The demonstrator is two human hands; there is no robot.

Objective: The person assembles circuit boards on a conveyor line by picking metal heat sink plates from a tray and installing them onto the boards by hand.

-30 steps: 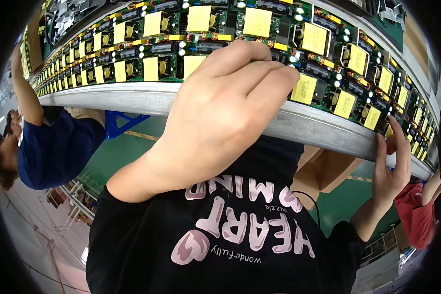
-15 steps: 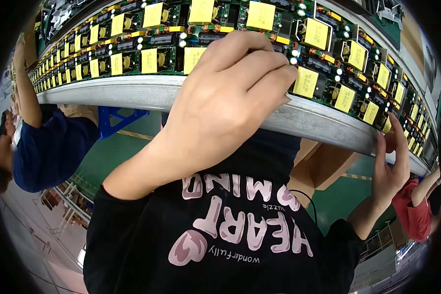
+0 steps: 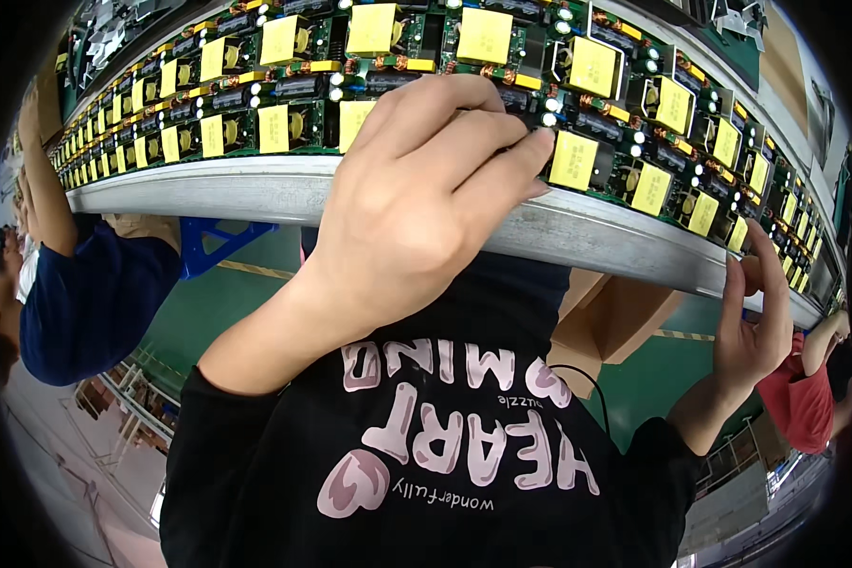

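Note:
Rows of green circuit boards with yellow block-shaped transformers run along a metal rail. Over the front row, near the middle, my left hand is bent with its fingers drawn together. Its fingertips are mostly hidden behind the hand, so whatever they grip cannot be made out. One finger and the thumb come close to a yellow transformer in the front row. Farther right, my right hand rests by the rail's front edge. Its forefinger and thumb stand apart, with nothing seen between them.
Below the rail stand an open cardboard box and a blue bracket. A person in dark blue works at the left, with an arm by the line. Another person in red is at the far right.
The boards and my left hand sit slightly farther left in the picture, as the view has shifted a little. My left hand keeps nearly the same pose; my right hand stays by the rail.

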